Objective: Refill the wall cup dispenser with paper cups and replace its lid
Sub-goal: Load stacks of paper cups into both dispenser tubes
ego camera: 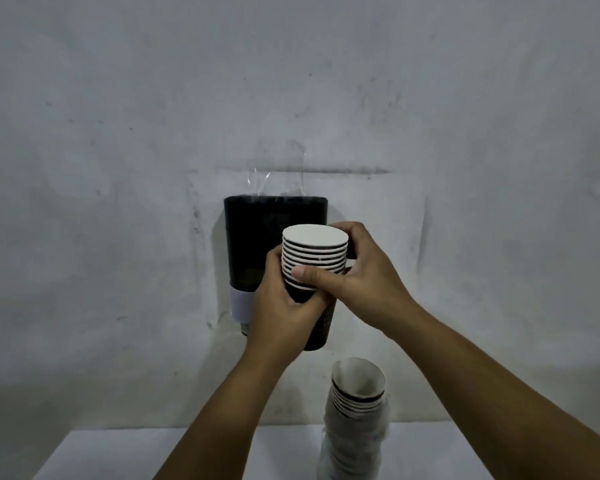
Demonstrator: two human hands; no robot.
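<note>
While both hands close around a nested stack of paper cups (pixel 313 258), I hold it bottom-up directly in front of the black wall dispenser (pixel 253 237), below its open top. My left hand (pixel 284 306) wraps the lower dark sleeves, fingers clamped round them; my right hand (pixel 357 275) pinches the banded upper part, thumb across the front. The cups look light and thin-walled, stiff enough in a stack yet easy to crush, so I judge a broad grip low on the sides is safer than squeezing one rim. Smooth white bases and rolled rims contrast with the matte dark walls. A second stack (pixel 357 403), partly in clear wrap, stands below and right of the dispenser on the pale surface (pixel 118 455). No lid is visible.
</note>
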